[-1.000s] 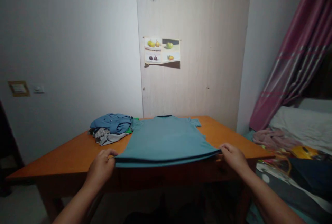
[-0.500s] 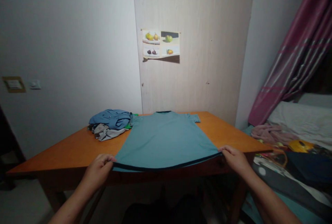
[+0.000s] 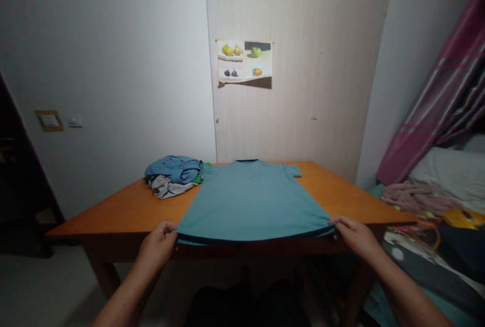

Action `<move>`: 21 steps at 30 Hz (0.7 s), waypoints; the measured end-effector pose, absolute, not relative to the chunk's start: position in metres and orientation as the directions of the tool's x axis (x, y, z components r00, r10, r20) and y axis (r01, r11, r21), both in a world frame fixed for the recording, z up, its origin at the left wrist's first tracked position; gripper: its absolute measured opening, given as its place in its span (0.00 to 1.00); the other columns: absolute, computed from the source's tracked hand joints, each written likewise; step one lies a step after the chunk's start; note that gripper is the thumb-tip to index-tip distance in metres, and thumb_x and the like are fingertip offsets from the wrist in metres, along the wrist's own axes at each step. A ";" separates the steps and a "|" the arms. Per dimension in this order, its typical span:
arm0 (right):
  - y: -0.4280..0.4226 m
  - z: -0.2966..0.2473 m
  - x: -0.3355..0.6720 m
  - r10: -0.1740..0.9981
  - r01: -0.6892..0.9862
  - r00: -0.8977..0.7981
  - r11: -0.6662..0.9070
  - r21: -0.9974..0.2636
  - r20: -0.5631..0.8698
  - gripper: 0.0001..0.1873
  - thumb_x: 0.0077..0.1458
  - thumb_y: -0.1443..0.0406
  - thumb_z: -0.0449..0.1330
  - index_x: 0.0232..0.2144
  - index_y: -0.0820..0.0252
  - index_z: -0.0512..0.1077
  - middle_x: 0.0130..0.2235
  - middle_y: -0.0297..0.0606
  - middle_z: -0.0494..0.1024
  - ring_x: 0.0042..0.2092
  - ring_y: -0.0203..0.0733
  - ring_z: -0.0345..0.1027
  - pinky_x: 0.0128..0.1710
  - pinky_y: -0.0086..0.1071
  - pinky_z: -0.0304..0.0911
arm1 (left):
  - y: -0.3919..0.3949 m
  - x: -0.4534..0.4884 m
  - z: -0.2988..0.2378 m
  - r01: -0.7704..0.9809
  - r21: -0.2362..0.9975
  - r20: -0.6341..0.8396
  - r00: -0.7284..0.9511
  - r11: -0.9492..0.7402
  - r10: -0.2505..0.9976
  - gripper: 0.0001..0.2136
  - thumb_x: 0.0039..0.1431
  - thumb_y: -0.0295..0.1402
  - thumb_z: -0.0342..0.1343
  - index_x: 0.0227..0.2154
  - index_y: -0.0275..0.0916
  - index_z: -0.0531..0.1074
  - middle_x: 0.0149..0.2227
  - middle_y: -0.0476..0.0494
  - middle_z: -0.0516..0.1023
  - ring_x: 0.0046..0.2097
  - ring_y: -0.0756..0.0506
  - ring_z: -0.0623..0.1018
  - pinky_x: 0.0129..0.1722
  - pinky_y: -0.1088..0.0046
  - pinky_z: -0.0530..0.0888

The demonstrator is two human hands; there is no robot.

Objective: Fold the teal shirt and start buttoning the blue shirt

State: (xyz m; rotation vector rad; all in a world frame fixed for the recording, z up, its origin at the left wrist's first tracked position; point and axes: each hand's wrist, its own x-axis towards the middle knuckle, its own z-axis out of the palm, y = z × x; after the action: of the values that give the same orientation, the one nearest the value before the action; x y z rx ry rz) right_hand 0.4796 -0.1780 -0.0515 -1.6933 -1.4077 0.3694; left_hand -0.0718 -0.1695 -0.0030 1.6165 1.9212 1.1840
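A teal short-sleeved T-shirt (image 3: 252, 203) lies spread on the wooden table (image 3: 117, 211), its dark collar toward the wall and its dark-edged hem toward me. My left hand (image 3: 159, 246) pinches the hem's left corner, and my right hand (image 3: 352, 236) pinches the right corner. Between them the hem hangs slightly over the table's front edge. One sleeve shows at the far right; the left sleeve lies beside a pile of clothes (image 3: 174, 170).
The pile at the table's back left has blue, grey, striped and green pieces. A fruit picture (image 3: 245, 63) hangs on the wall behind. To the right are a pink curtain (image 3: 420, 114) and a bed heaped with cloth, including a pink fluffy piece (image 3: 411, 198).
The view has turned slightly left, so everything sits further right. Both hands keep hold of the hem corners; the hem now droops a little more over the edge.
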 end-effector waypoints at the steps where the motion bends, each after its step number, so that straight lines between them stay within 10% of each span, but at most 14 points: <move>1: -0.175 -0.045 0.480 0.903 0.628 0.307 0.044 -0.777 0.299 0.17 0.49 0.55 0.52 0.31 0.55 0.77 0.22 0.32 0.77 0.26 0.42 0.70 0.27 0.31 0.61 | -0.167 -0.071 0.002 0.579 0.815 0.223 -0.273 -0.025 0.936 0.07 0.50 0.38 0.49 0.31 0.42 0.67 0.24 0.52 0.73 0.25 0.47 0.75 0.25 0.74 0.68; 10: -0.165 -0.009 0.489 0.839 0.807 0.278 0.060 -0.588 0.468 0.17 0.50 0.54 0.52 0.20 0.56 0.72 0.24 0.35 0.76 0.30 0.43 0.70 0.29 0.31 0.57 | -0.144 -0.086 0.014 0.829 0.543 0.354 -0.084 -0.132 0.931 0.08 0.51 0.37 0.48 0.28 0.43 0.71 0.22 0.53 0.71 0.27 0.46 0.73 0.26 0.75 0.62; 21: -0.180 -0.034 0.488 0.926 0.741 0.234 0.029 -0.671 0.298 0.17 0.49 0.54 0.50 0.21 0.56 0.72 0.21 0.34 0.75 0.28 0.43 0.69 0.29 0.31 0.58 | -0.155 -0.088 -0.013 0.620 0.776 0.159 -0.015 -0.116 0.987 0.10 0.41 0.38 0.50 0.25 0.40 0.72 0.23 0.51 0.74 0.28 0.47 0.72 0.28 0.74 0.66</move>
State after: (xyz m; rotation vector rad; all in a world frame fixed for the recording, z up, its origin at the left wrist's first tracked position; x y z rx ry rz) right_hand 0.4877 -0.1801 -0.0341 -1.7505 -1.5486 0.3088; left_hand -0.0885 -0.1554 -0.0126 1.7767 1.6683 0.9795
